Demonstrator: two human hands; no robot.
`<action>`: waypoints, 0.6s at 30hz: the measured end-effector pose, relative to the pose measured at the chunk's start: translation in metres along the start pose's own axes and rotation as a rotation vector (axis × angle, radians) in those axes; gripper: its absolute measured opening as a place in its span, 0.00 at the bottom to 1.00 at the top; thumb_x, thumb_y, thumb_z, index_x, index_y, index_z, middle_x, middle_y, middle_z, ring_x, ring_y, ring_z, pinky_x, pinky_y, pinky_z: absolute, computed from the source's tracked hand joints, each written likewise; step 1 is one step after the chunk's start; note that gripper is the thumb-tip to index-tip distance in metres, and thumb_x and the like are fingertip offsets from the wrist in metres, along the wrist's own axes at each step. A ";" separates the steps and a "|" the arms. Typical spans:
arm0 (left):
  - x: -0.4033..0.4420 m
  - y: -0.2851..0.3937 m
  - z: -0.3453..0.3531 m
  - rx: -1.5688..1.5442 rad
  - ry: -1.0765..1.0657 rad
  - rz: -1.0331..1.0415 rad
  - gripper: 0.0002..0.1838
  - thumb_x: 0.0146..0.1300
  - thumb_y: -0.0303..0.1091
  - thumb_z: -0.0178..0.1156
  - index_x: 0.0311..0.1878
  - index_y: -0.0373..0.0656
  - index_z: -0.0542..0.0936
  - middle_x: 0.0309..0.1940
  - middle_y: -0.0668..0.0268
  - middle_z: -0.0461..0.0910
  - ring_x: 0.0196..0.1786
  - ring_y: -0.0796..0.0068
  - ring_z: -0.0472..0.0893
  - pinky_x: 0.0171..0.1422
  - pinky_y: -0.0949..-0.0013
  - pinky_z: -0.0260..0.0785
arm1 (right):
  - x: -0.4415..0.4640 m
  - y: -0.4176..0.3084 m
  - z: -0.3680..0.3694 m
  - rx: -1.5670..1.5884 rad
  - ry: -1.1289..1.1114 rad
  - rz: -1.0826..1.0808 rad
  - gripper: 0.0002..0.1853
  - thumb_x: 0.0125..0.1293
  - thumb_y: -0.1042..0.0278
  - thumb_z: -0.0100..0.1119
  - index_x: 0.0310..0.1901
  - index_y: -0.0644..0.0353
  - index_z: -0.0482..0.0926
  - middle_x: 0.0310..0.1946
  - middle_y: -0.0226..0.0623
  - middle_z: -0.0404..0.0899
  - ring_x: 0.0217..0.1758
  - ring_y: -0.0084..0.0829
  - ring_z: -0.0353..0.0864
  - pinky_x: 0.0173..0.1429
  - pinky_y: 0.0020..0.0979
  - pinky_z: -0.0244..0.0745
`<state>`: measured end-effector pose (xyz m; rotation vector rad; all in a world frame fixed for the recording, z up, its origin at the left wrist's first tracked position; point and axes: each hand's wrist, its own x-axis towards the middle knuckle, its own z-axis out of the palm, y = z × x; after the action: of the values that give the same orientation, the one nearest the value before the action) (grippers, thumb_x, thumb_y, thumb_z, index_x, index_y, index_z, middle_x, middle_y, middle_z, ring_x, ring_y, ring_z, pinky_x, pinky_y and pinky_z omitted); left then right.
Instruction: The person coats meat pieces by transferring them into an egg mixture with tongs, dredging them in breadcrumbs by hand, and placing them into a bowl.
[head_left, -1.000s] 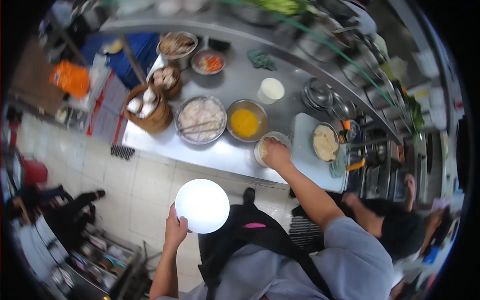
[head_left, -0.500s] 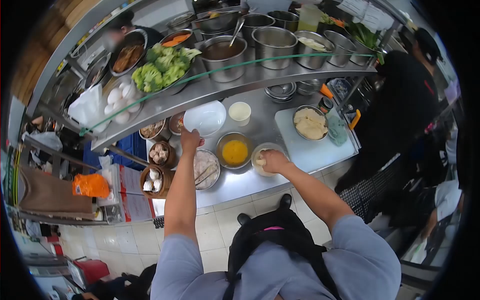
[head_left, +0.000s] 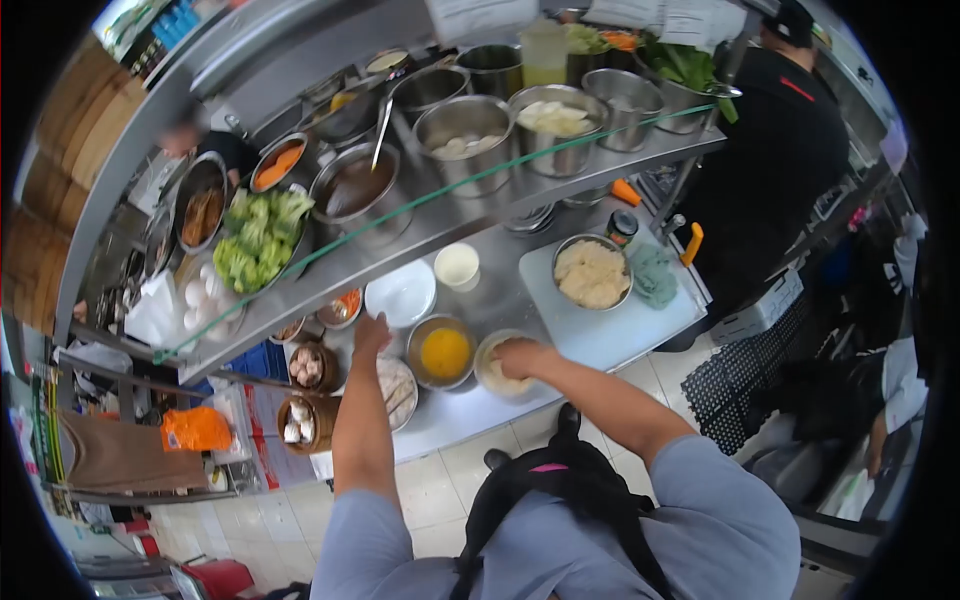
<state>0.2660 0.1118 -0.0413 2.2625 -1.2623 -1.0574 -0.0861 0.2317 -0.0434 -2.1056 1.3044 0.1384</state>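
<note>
A white bowl rests on the steel counter. At its near edge is my left hand, fingers loosely apart, holding nothing. My right hand reaches into a tub of pale contents, its fingers drawn together; what they grip is hidden. Between my hands stands a metal bowl of yellow liquid, and left of it, partly behind my left forearm, a bowl of pale pieces with chopsticks. A white cup stands behind the yellow liquid.
A cutting board at the right bears a bowl of pale paste. Steamer baskets stand at the left. The raised shelf carries broccoli, eggs and metal pots. A person in black stands at the right, another behind the shelf.
My left hand has brought the white bowl from below the counter's front edge onto the counter and let go. My right hand stays at the tub. The view has shifted, showing more shelf.
</note>
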 end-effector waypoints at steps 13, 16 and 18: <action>-0.332 0.392 -0.045 0.306 -0.033 1.505 0.12 0.72 0.34 0.61 0.49 0.36 0.86 0.39 0.55 0.88 0.40 0.52 0.86 0.49 0.62 0.77 | -0.008 -0.017 0.021 0.009 -0.043 -0.088 0.12 0.58 0.69 0.62 0.42 0.63 0.88 0.45 0.51 0.88 0.49 0.45 0.89 0.52 0.42 0.84; -0.306 0.444 -0.008 0.341 0.041 1.568 0.17 0.74 0.41 0.59 0.50 0.36 0.85 0.41 0.53 0.87 0.44 0.48 0.85 0.52 0.57 0.77 | -0.005 -0.013 0.026 0.000 -0.030 -0.118 0.13 0.59 0.69 0.61 0.42 0.64 0.88 0.45 0.52 0.88 0.49 0.46 0.89 0.53 0.43 0.84; -0.286 0.462 0.016 0.592 0.203 1.494 0.26 0.77 0.53 0.53 0.49 0.36 0.85 0.42 0.51 0.86 0.48 0.45 0.84 0.56 0.50 0.75 | -0.004 -0.013 0.026 0.058 -0.044 -0.083 0.13 0.59 0.69 0.60 0.42 0.64 0.88 0.45 0.52 0.88 0.49 0.46 0.89 0.53 0.42 0.83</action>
<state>-0.1079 0.0996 0.3530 0.9289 -2.5817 0.1328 -0.0712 0.2538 -0.0563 -2.0920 1.1795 0.1096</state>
